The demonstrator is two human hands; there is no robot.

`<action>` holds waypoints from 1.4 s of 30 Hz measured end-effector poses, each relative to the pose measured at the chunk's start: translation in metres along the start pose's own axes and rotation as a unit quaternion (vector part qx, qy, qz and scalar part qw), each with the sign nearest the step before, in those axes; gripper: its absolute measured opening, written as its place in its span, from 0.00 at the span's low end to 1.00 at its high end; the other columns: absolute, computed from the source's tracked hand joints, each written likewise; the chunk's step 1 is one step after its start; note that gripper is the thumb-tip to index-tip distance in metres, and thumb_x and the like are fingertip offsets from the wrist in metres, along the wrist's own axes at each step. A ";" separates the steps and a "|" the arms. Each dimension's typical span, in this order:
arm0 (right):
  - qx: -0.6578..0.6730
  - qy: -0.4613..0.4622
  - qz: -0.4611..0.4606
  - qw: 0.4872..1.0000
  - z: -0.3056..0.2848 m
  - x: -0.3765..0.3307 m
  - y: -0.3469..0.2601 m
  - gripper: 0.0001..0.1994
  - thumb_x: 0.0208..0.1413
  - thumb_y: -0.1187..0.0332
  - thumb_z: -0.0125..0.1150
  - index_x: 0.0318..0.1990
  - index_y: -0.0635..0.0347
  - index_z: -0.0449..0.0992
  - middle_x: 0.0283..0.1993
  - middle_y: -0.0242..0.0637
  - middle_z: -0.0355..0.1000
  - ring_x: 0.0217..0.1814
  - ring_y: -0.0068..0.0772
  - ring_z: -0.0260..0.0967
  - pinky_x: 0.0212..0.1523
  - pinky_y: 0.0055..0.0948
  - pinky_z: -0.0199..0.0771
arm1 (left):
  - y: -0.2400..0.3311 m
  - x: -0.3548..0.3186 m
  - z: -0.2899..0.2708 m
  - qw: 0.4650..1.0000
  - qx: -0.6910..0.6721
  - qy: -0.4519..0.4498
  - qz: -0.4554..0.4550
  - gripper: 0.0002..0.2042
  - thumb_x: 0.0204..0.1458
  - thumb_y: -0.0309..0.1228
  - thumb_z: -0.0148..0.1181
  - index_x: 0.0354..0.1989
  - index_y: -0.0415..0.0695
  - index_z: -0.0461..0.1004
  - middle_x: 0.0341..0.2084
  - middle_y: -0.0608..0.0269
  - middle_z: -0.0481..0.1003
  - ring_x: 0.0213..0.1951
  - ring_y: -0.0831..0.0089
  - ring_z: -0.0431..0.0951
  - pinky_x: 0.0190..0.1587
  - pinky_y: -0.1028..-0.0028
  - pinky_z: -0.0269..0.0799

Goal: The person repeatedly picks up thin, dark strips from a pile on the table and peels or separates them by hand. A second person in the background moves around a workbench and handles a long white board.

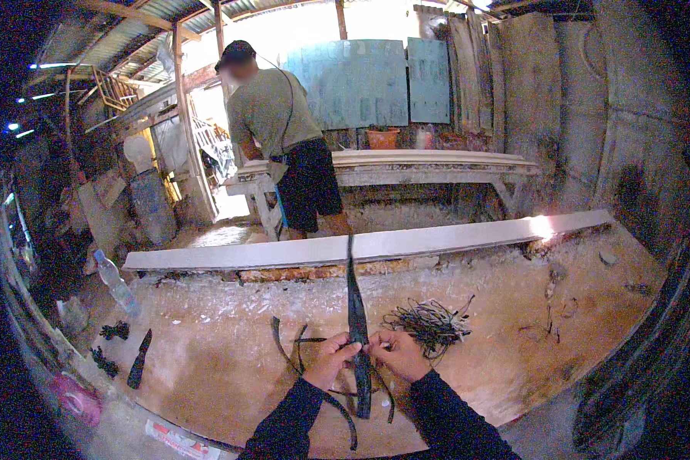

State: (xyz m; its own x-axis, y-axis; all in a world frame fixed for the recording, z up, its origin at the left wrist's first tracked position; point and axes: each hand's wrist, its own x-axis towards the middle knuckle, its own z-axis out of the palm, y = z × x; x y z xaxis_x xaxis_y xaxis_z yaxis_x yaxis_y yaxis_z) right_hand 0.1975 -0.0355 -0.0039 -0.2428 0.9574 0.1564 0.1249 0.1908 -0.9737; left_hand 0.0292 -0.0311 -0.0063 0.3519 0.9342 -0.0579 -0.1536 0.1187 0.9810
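Note:
A long black strip [356, 303], flat and rubber-like, runs from the white beam down toward the table's near edge. My left hand [332, 360] is closed on it, the thumb lying over its face. At the strip's right edge, my right hand [397, 356] pinches with thumb and fingertips; whether a thin strand is also between them I cannot make out. Shorter dark strips [282, 343] lie curved beside and beneath my left hand. Just beyond my right hand sits a loose pile of thin black strands [431, 322].
A knife [140, 359] and small black clumps [115, 330] lie at the left of the wooden table [222, 337], near a clear plastic bottle [116, 282]. Along the far edge runs a white beam [284, 251]. Beyond it, a person [287, 130] stands at another long bench [422, 175].

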 end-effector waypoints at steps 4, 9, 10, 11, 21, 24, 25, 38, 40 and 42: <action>0.041 -0.012 -0.028 0.999 0.003 0.002 0.004 0.07 0.50 0.69 0.52 0.23 0.62 0.70 0.23 0.27 0.69 0.24 0.16 0.64 0.27 0.18 0.65 | 0.001 0.001 -0.002 0.999 0.016 0.025 0.039 0.08 0.50 0.35 0.53 0.34 0.45 0.70 0.26 0.71 0.71 0.30 0.83 0.71 0.30 0.81 0.68; -0.112 0.055 0.017 0.992 -0.007 0.007 -0.001 0.10 0.46 0.64 0.54 0.24 0.62 0.73 0.20 0.34 0.69 0.22 0.22 0.66 0.25 0.22 0.66 | 0.005 0.012 -0.020 0.979 -0.159 0.086 0.090 0.07 0.51 0.34 0.51 0.33 0.46 0.70 0.28 0.70 0.72 0.31 0.79 0.72 0.31 0.78 0.69; -0.178 0.072 0.015 0.981 -0.008 0.007 -0.001 0.11 0.45 0.62 0.55 0.24 0.62 0.73 0.19 0.37 0.69 0.22 0.26 0.67 0.25 0.25 0.66 | 0.007 0.014 -0.026 0.967 -0.204 0.096 0.117 0.07 0.51 0.34 0.51 0.34 0.46 0.70 0.27 0.70 0.72 0.30 0.79 0.71 0.31 0.77 0.69; -0.244 0.088 0.012 0.966 -0.010 0.007 -0.002 0.12 0.43 0.61 0.56 0.24 0.62 0.74 0.19 0.39 0.69 0.22 0.31 0.68 0.25 0.28 0.67 | 0.010 0.014 -0.035 0.952 -0.248 0.107 0.142 0.07 0.52 0.34 0.50 0.34 0.46 0.69 0.27 0.70 0.72 0.30 0.79 0.71 0.31 0.77 0.69; -0.418 0.040 0.060 0.905 -0.026 0.008 0.009 0.15 0.39 0.56 0.55 0.25 0.59 0.76 0.25 0.49 0.70 0.29 0.50 0.69 0.33 0.42 0.69 | 0.044 -0.023 -0.134 0.856 -0.360 0.117 0.352 0.08 0.55 0.37 0.45 0.35 0.49 0.69 0.23 0.72 0.69 0.21 0.83 0.66 0.22 0.85 0.64; -0.433 0.014 0.056 0.899 -0.028 0.007 0.010 0.14 0.40 0.56 0.55 0.26 0.58 0.76 0.26 0.48 0.71 0.30 0.50 0.70 0.34 0.42 0.69 | 0.045 -0.019 -0.139 0.779 -0.480 0.195 0.352 0.08 0.55 0.38 0.45 0.33 0.49 0.69 0.22 0.72 0.68 0.20 0.84 0.65 0.20 0.85 0.63; -0.435 0.010 0.067 0.898 -0.028 0.007 0.009 0.14 0.39 0.56 0.55 0.26 0.58 0.76 0.27 0.48 0.71 0.30 0.50 0.70 0.34 0.42 0.69 | 0.044 -0.018 -0.140 0.797 -0.421 0.232 0.366 0.09 0.55 0.38 0.44 0.31 0.49 0.68 0.23 0.71 0.69 0.20 0.84 0.65 0.19 0.85 0.62; -0.467 -0.047 0.067 0.881 -0.032 0.006 0.012 0.14 0.38 0.57 0.56 0.27 0.58 0.76 0.28 0.47 0.71 0.31 0.48 0.70 0.35 0.40 0.69 | 0.024 -0.020 -0.187 0.843 -0.382 0.142 0.352 0.08 0.54 0.37 0.45 0.28 0.48 0.67 0.24 0.70 0.70 0.24 0.79 0.69 0.28 0.78 0.66; -0.443 -0.043 0.036 0.895 -0.031 0.006 0.014 0.14 0.39 0.57 0.56 0.27 0.58 0.76 0.28 0.47 0.71 0.31 0.48 0.70 0.35 0.40 0.69 | 0.026 -0.001 -0.164 0.835 -0.359 0.247 0.335 0.06 0.53 0.35 0.46 0.29 0.48 0.68 0.25 0.70 0.70 0.26 0.79 0.70 0.30 0.78 0.66; -0.415 -0.029 0.017 0.909 -0.028 0.006 0.013 0.14 0.40 0.57 0.56 0.28 0.59 0.76 0.27 0.46 0.71 0.31 0.47 0.70 0.35 0.39 0.69 | 0.021 0.003 -0.132 0.877 -0.362 0.201 0.245 0.04 0.51 0.31 0.48 0.30 0.46 0.68 0.27 0.69 0.71 0.28 0.78 0.70 0.32 0.77 0.67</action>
State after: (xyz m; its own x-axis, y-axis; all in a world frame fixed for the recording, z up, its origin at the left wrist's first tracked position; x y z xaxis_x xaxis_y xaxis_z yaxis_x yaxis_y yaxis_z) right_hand 0.2242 -0.0212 -0.0110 -0.2734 0.9571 0.0958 0.8102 0.2828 -0.5134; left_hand -0.0951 0.0184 -0.0099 -0.2518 0.9586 0.1328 -0.7927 -0.2830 0.5399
